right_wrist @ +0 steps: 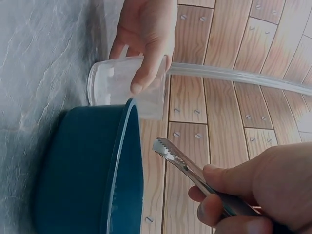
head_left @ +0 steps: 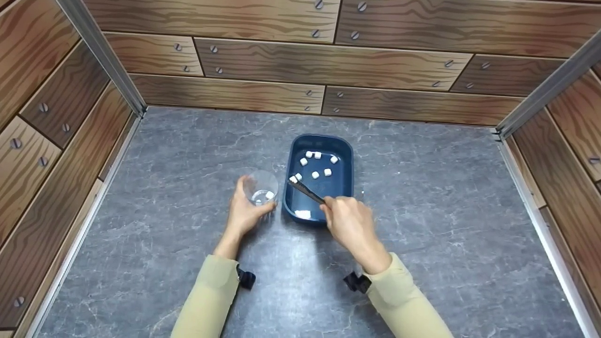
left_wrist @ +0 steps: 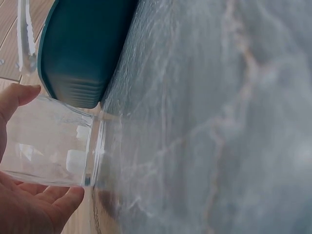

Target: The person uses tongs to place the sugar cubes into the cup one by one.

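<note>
My left hand (head_left: 244, 211) grips a clear cup (head_left: 265, 180) from its left side, thumb and fingers around the wall. The cup stands upright on the grey surface, and a few white cubes (left_wrist: 75, 161) lie at its bottom. In my right hand (head_left: 351, 219) is a pair of metal tongs (right_wrist: 187, 170), held over the blue tray (head_left: 346, 188). Their toothed tips point toward the cup, and in the head view they overlap a white cube (head_left: 293, 179) near the tray's left wall; I cannot tell whether they pinch it.
Several white cubes (head_left: 315, 175) lie scattered in the tray, mostly toward its far half. The tray stands just right of the cup on a grey marbled surface (head_left: 188, 155). Wood-patterned panels (head_left: 263, 58) enclose the back and both sides.
</note>
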A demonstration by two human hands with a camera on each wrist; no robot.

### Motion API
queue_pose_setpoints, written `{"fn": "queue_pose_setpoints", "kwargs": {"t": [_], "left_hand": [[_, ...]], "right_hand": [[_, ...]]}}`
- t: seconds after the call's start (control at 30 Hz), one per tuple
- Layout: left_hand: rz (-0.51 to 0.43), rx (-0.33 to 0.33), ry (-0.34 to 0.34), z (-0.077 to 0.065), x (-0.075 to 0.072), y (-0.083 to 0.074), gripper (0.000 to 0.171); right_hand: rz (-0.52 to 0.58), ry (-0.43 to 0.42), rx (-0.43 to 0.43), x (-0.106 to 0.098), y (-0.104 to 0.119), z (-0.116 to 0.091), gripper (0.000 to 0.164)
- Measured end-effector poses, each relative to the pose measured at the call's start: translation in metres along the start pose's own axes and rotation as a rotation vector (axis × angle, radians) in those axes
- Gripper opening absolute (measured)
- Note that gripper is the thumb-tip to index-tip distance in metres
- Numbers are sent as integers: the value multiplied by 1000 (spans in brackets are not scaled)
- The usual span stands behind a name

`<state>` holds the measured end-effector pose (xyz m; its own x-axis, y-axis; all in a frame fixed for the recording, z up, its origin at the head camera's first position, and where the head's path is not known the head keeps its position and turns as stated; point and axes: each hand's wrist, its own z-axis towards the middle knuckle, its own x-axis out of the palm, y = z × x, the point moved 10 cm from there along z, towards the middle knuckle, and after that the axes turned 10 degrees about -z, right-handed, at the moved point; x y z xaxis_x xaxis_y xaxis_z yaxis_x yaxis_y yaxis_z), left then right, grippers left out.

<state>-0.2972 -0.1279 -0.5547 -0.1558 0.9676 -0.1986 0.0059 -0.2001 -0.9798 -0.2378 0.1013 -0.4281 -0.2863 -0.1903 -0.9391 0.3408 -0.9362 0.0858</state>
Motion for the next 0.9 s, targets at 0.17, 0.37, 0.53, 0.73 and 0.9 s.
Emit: {"fn": "queue_pose_setpoints", "kwargs": {"t": [0.17, 0.37, 0.53, 0.73, 0.9], "left_hand": [[-8, 26, -5, 1, 0, -2, 100], [-15, 67, -17, 0, -1, -4, 98], [-18, 68, -19, 0, -1, -4, 98], [-20, 81, -25, 0, 0, -4, 97], [-18, 65, -15, 1, 0, -4, 97]], "right_hand": [[14, -2, -25, -2, 7, -1, 15], [39, -11, -50, -4, 17, -1, 15], [21, -13, -71, -3, 28, 1, 10], [0, -17, -89, 0, 37, 5, 12], [-13, -14, -95, 5, 42, 7, 13]]}}
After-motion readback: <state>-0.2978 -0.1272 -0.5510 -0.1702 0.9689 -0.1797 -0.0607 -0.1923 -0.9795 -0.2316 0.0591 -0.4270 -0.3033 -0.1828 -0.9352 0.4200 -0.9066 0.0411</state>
